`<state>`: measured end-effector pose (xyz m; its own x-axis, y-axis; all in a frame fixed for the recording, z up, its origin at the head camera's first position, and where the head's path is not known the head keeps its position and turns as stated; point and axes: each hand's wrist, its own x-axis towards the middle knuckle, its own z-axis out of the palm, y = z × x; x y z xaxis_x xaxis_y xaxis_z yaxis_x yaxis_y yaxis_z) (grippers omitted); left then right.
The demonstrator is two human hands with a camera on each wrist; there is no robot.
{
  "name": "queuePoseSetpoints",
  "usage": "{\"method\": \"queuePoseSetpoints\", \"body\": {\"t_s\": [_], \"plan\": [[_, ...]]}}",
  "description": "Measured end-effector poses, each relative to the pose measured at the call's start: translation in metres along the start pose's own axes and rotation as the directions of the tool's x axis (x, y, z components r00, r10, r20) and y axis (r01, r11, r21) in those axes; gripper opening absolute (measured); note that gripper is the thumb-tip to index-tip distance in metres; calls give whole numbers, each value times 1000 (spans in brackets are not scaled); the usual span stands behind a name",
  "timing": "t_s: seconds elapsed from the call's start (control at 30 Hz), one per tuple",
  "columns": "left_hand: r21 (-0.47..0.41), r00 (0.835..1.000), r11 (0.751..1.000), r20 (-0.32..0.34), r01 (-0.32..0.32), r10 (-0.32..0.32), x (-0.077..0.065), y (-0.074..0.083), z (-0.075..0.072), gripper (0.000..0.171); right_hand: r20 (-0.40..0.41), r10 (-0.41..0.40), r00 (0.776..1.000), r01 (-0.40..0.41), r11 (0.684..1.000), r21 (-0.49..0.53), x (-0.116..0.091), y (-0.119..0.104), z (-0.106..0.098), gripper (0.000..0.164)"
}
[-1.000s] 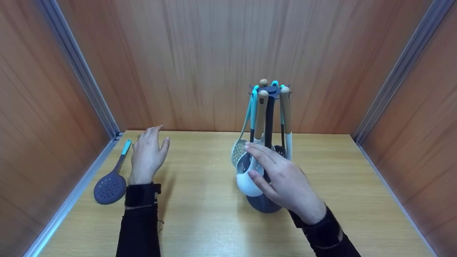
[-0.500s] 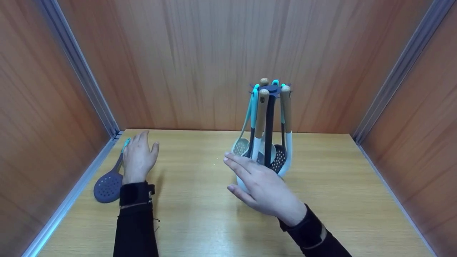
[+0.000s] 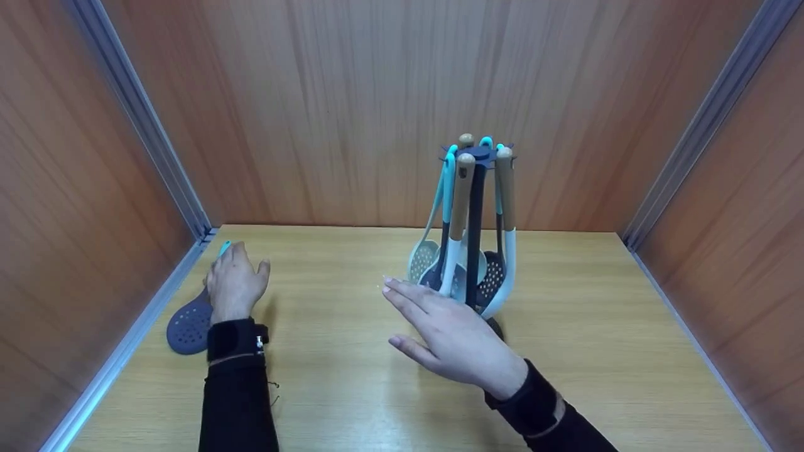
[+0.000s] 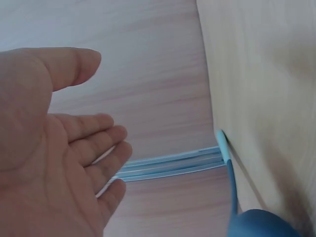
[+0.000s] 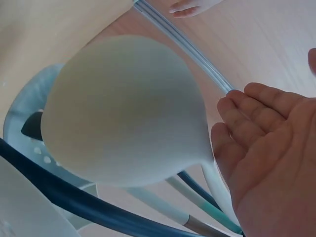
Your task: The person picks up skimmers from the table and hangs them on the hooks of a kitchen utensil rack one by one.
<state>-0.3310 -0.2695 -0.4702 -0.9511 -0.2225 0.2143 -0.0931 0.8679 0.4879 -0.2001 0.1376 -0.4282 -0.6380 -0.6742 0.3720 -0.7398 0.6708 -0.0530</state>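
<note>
My left hand [image 3: 235,282] hovers over the dark grey skimmer [image 3: 187,329], which lies on the table at the left and has a turquoise handle end [image 3: 225,247]. The hand hides the middle of its handle from above. In the left wrist view the fingers are spread loosely with nothing in them, apart from the skimmer [image 4: 261,224]. My right hand [image 3: 449,333], fingers extended, is in front of the utensil stand [image 3: 475,232]. A white ladle [image 5: 123,108] hangs there beside it; the right hand hides its bowl in the head view.
Several other utensils hang on the stand, including a pale green perforated spoon [image 3: 422,260] and a black slotted one [image 3: 492,279]. Wooden panels [image 3: 377,113] enclose the table [image 3: 326,351] at the back and both sides, with metal strips [image 3: 135,107] in the corners.
My left hand has moved left and down, over the skimmer's handle. The right hand has drawn left and slightly down from the stand, uncovering more of the hanging utensils.
</note>
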Motion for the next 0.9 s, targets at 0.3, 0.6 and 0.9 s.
{"method": "queuePoseSetpoints", "body": {"t_s": [0.3, 0.6, 0.9], "plan": [[18, 988, 994, 107, 109, -110, 1, -16, 4, 82, 74, -6, 997, 4, 999, 31, 1, -5, 4, 72], [41, 971, 979, 121, 201, -205, -2, -26, 9, 82, 106, -7, 994, 5, 1000, 21, 2, -9, 8, 72], [70, 945, 966, 200, 249, -258, -5, -32, 8, 77, 130, -3, 991, 2, 1000, 11, 2, -10, 10, 72]]}}
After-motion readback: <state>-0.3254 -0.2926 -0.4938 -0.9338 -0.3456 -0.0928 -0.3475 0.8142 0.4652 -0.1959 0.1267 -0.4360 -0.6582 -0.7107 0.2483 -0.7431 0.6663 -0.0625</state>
